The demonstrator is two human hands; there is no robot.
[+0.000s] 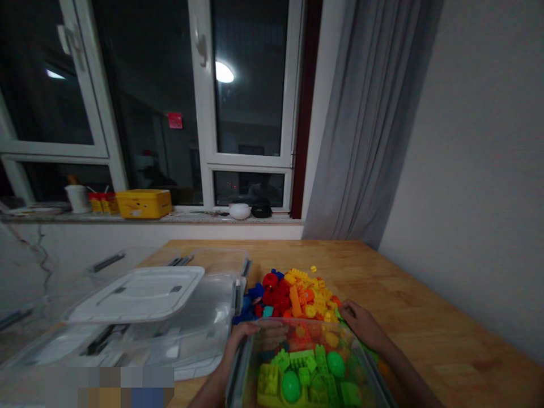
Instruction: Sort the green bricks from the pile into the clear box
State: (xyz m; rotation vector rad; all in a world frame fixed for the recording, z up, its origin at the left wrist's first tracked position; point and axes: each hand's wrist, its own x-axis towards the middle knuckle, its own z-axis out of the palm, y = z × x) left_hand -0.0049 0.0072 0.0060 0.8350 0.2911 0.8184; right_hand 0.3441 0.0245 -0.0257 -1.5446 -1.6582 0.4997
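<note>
Clear plastic bin (297, 323): held between both hands at the near edge of the desk (425, 317).

- Left hand (238, 338): fingers (249, 327) curled over the bin's far-left corner, clasping the rim.
- Right hand (361, 324): fingers (346, 309) wrapped on the far-right corner, also gripping the rim.
- Contents: green blocks (306, 368), lying between the two sets of fingers and nearer the person than the fingertips. Two rounded green pieces sit among the studded ones.
- Pile (297, 294): loose red, orange, yellow and blue blocks on the desk just beyond the fingertips, touching or nearly touching the bin's far wall.
- Boxes (191, 334): clear and stacked, left of the left fingers, with a white lid (140, 292) resting on top.
- Sill, well beyond the fingers: yellow case (143, 204), white cup (77, 198), two small bowls (250, 211).
- Curtain (365, 141): grey, past the right fingers.

Handling, by judgement: thin walls that are stiff but likely to flex under a squeeze. The surface is smooth and somewhat slippery. The load is light, loose and apt to slide when the bin tilts. The firmest hold is at the rim's corners, one hand on each side.
</note>
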